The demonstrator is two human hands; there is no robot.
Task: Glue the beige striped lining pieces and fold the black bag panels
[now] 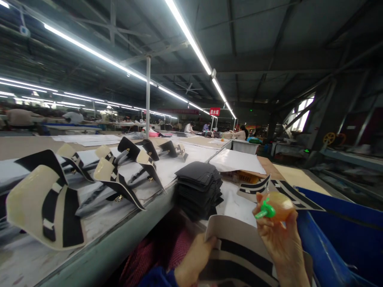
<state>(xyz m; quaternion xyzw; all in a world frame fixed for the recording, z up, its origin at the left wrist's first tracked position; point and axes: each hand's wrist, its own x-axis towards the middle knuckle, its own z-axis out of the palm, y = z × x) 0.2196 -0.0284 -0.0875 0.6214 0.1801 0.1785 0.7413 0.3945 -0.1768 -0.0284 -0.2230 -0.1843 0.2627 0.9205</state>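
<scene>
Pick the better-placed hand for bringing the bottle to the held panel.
Probably the right hand: it holds the bottle, green nozzle exposed, while the left hand holds the panel by its edge.

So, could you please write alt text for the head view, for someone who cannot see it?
The right hand holds an orange container with a green tip; the left hand grips a striped panel. Beyond are stacked dark sheets, and curved panels on a workshop table.

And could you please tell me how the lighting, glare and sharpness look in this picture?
Head view: the ceiling tube lights blow out white, the roof is dark; head view: the orange bottle in the right hand shows a sheen; head view: distant workers look soft.
</scene>
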